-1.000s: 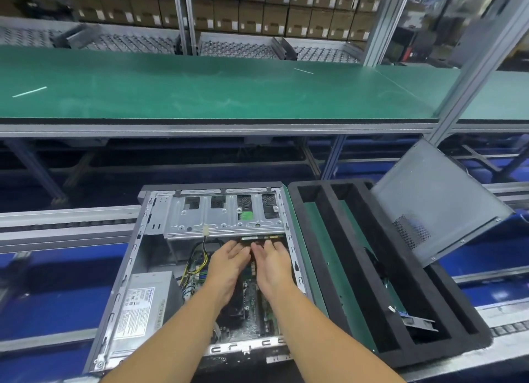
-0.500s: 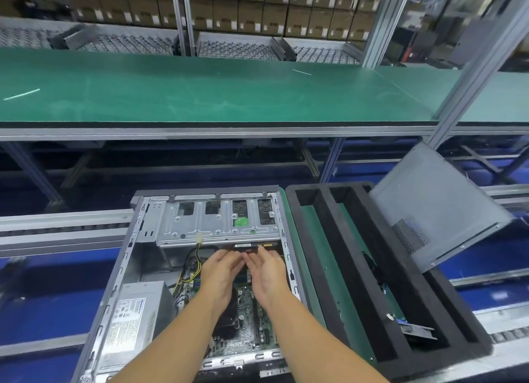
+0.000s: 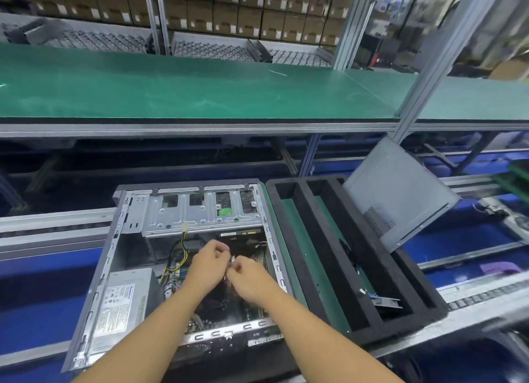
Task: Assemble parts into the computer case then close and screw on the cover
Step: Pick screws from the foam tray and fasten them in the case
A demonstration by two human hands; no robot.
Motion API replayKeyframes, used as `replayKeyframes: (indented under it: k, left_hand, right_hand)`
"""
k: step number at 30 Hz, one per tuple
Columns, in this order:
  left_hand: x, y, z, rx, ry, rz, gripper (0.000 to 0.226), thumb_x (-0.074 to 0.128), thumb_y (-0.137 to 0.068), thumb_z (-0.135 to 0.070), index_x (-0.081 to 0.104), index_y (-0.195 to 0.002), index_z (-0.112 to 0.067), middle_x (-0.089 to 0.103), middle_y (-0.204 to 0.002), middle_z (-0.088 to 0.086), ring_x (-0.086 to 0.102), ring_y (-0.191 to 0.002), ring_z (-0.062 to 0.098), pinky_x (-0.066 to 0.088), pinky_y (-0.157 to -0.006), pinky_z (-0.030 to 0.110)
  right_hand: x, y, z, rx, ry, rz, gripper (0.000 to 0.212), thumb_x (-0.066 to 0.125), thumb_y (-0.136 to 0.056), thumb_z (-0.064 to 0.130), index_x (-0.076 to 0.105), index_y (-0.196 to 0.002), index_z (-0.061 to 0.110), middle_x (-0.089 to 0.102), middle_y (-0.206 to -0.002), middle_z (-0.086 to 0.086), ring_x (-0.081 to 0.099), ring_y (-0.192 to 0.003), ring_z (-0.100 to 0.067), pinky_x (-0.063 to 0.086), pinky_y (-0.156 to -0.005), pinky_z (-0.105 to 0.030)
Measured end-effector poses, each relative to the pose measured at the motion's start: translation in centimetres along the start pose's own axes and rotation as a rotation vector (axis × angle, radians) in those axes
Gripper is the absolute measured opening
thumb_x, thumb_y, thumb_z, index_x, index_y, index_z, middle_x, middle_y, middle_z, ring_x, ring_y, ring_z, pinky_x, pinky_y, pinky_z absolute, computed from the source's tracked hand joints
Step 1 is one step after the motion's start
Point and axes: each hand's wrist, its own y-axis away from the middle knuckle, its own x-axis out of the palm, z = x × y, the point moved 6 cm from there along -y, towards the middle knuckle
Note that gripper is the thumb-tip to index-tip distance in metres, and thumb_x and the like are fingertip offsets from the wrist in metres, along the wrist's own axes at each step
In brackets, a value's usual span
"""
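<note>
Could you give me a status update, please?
Left hand, right hand curled inside case, grip unclear. Cover off, tilted on foam tray. Cables beside left hand.

Conveyor line (image 3: 43,228) carries open computer case (image 3: 160,219); black foam tray (image 3: 322,239) just beside, apparently touching.

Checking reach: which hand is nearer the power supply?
Left. The left hand sits just right of the power supply; the right hand lies farther right, beyond the left.

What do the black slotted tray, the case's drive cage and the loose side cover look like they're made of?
Tray: likely matte black foam, thick soft-looking walls. Drive cage: bare silvery sheet metal, stamped holes. Side cover: probably painted grey sheet metal, thin with perforated vent.
</note>
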Motion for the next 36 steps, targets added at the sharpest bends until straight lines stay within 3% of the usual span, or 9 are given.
replayKeyframes:
  k: [3, 5, 11, 16, 24, 28, 30, 33, 36]
  left_hand:
    - [0.0, 1.3, 0.1, 0.057, -0.120, 0.111, 0.009, 0.052, -0.097, -0.028, 0.058, -0.090, -0.028, 0.069, -0.075, -0.003, 0.062, -0.065, 0.013, 0.044, -0.057, 0.027]
    - [-0.1, 2.2, 0.4, 0.085, -0.175, 0.127, 0.009, 0.050, -0.099, -0.031, 0.057, -0.093, -0.028, 0.069, -0.077, -0.004, 0.059, -0.062, 0.009, 0.042, -0.054, 0.024]
    - [-1.4, 3.9, 1.1, 0.147, -0.311, 0.171, 0.009, 0.049, -0.098, -0.024, 0.056, -0.097, -0.028, 0.064, -0.078, -0.005, 0.052, -0.060, 0.009, 0.040, -0.054, 0.025]
    - [-2.5, 4.8, 1.4, 0.084, -0.236, 0.109, 0.013, 0.047, -0.099, -0.022, 0.056, -0.096, -0.030, 0.066, -0.075, -0.003, 0.052, -0.057, 0.008, 0.038, -0.052, 0.023]
    - [-2.9, 7.2, 0.8, 0.005, -0.186, 0.035, 0.016, 0.046, -0.096, -0.024, 0.055, -0.091, -0.036, 0.063, -0.071, -0.008, 0.046, -0.048, -0.001, 0.036, -0.050, 0.020]
    - [-3.6, 7.8, 0.6, -0.031, -0.182, -0.037, 0.018, 0.046, -0.097, -0.024, 0.056, -0.091, -0.037, 0.066, -0.077, -0.006, 0.046, -0.048, -0.002, 0.034, -0.046, 0.013]
    - [-4.2, 8.0, 0.3, -0.048, -0.158, -0.080, 0.018, 0.046, -0.097, -0.024, 0.057, -0.091, -0.037, 0.067, -0.079, -0.009, 0.050, -0.051, -0.001, 0.038, -0.048, 0.014]
    - [-5.4, 8.4, -0.5, -0.071, -0.073, -0.110, 0.017, 0.050, -0.095, -0.024, 0.060, -0.092, -0.038, 0.069, -0.081, -0.012, 0.064, -0.069, 0.008, 0.052, -0.060, 0.026]
    - [-7.6, 9.3, -1.1, -0.087, 0.045, -0.151, 0.017, 0.054, -0.094, -0.021, 0.063, -0.092, -0.035, 0.071, -0.082, -0.015, 0.069, -0.074, 0.010, 0.051, -0.057, 0.024]
  right_hand:
    - [1.3, 1.1, -0.9, -0.064, 0.457, 0.140, 0.029, 0.043, -0.102, 0.035, 0.058, -0.095, 0.011, 0.064, -0.096, -0.010, 0.059, -0.088, -0.030, 0.047, -0.073, -0.037]
    - [1.4, 1.1, -1.2, -0.054, 0.520, 0.133, 0.027, 0.041, -0.105, 0.031, 0.056, -0.091, 0.013, 0.063, -0.093, -0.010, 0.057, -0.084, -0.029, 0.042, -0.071, -0.033]
    - [1.2, 0.8, -1.2, -0.055, 0.531, 0.099, 0.027, 0.040, -0.105, 0.031, 0.056, -0.087, 0.017, 0.062, -0.085, -0.002, 0.057, -0.078, -0.023, 0.041, -0.069, -0.030]
    - [1.1, 0.7, -1.1, -0.073, 0.565, 0.110, 0.030, 0.040, -0.104, 0.032, 0.049, -0.077, 0.023, 0.059, -0.079, 0.004, 0.061, -0.078, -0.022, 0.049, -0.070, -0.032]
    - [0.3, 0.8, -2.0, -0.135, 0.610, 0.103, 0.027, 0.041, -0.103, 0.032, 0.061, -0.092, 0.018, 0.066, -0.087, 0.004, 0.064, -0.084, -0.020, 0.051, -0.071, -0.032]
    - [-0.1, 0.9, -1.7, -0.154, 0.472, 0.107, 0.029, 0.040, -0.103, 0.036, 0.060, -0.090, 0.019, 0.067, -0.086, 0.003, 0.064, -0.079, -0.018, 0.051, -0.067, -0.031]
    - [-0.3, 0.8, -1.4, -0.146, 0.363, 0.128, 0.027, 0.043, -0.103, 0.039, 0.061, -0.094, 0.021, 0.068, -0.086, 0.004, 0.065, -0.076, -0.018, 0.049, -0.065, -0.030]
    - [-1.2, 0.4, 0.0, -0.176, 0.259, 0.139, 0.027, 0.046, -0.101, 0.044, 0.062, -0.095, 0.024, 0.068, -0.076, 0.003, 0.058, -0.062, -0.016, 0.048, -0.063, -0.031]
    - [-1.9, 0.6, 2.4, -0.223, 0.198, 0.158, 0.025, 0.048, -0.100, 0.042, 0.064, -0.095, 0.025, 0.070, -0.073, 0.003, 0.056, -0.054, -0.013, 0.045, -0.058, -0.029]
